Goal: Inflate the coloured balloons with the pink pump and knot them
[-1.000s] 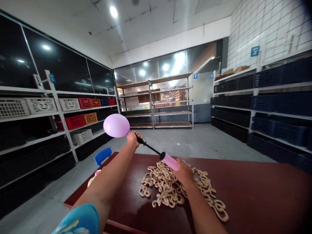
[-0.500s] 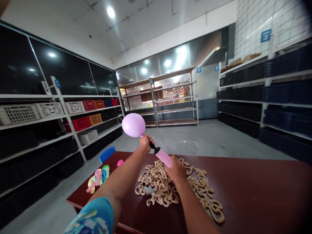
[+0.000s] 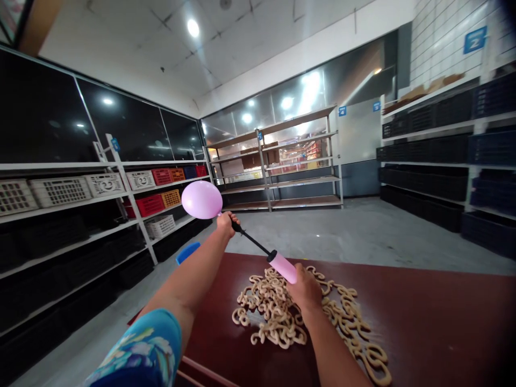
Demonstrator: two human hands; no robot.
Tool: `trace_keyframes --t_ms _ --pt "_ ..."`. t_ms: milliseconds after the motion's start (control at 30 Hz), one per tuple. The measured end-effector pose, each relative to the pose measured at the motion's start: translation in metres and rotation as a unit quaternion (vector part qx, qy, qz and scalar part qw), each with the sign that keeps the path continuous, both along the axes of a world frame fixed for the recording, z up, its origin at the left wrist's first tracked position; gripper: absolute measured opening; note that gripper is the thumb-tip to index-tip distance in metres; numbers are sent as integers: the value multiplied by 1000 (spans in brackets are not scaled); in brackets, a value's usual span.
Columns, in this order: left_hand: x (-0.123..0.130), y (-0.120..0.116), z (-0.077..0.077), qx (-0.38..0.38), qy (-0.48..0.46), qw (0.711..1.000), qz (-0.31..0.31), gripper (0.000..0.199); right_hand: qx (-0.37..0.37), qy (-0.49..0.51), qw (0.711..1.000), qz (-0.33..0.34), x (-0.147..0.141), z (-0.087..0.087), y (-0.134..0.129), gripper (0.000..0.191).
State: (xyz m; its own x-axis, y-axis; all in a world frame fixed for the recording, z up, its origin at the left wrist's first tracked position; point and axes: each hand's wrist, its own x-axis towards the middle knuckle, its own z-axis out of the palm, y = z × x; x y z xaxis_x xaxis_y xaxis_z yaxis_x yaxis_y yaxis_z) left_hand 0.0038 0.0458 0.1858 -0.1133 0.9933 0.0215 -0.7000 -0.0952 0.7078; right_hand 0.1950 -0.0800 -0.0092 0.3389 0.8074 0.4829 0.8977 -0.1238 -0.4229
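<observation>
A pink-purple inflated balloon (image 3: 202,200) stands out beyond my left hand (image 3: 228,223), its neck at my fingers. That hand is closed round the black end of a hand balloon pump (image 3: 283,267), where the balloon's neck meets it. My right hand (image 3: 306,291) grips the pump's pink barrel. Between the hands the thin black rod is drawn out of the barrel. Below and around my right hand, many beige curled, ring-like pieces (image 3: 278,306) lie in a heap. My fingers partly hide the nozzle.
The dark red table (image 3: 427,317) runs across the front. A blue chair back (image 3: 187,252) shows past its left edge. Shelves with crates (image 3: 60,191) line the left wall, dark crates (image 3: 419,183) the right. A metal rack (image 3: 304,203) stands at the back.
My hands have moved apart, baring the pump's rod. My left hand and the balloon shifted left; the view turned slightly. The loose balloons on the table's left are now hidden behind my arm.
</observation>
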Motion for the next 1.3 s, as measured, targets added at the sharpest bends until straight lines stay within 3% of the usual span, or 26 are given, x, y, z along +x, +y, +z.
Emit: trace_keyframes --t_ms 267,400,500,700,767,833,967,1200,1300 --pt "51 -32 -67 -18 46 999 -17 17 34 -47 998 22 -4 8 -10 24" --pt "55 -45 -82 -28 39 999 -6 17 37 -65 997 34 -2 7 -13 21" --pt "37 -43 -70 -36 34 999 8 16 53 -77 995 45 -3 9 -14 22" --pt "-29 -22 -17 -21 11 999 41 15 56 -85 993 53 -4 9 -13 28" --pt "-45 -20 -10 -16 3 999 46 15 51 -96 993 50 0 7 -13 27" --pt "-53 -21 -14 -15 -4 999 48 15 44 -109 992 40 4 4 -13 26" --pt "-45 -28 -42 -15 -34 999 34 15 39 -145 988 24 4 1 -15 25" --pt "-2 -50 -104 -60 -61 996 -6 15 50 -207 974 78 -16 -8 -14 34" --pt "9 -54 -118 -73 -72 995 -14 14 40 -216 973 76 -15 -12 -13 33"
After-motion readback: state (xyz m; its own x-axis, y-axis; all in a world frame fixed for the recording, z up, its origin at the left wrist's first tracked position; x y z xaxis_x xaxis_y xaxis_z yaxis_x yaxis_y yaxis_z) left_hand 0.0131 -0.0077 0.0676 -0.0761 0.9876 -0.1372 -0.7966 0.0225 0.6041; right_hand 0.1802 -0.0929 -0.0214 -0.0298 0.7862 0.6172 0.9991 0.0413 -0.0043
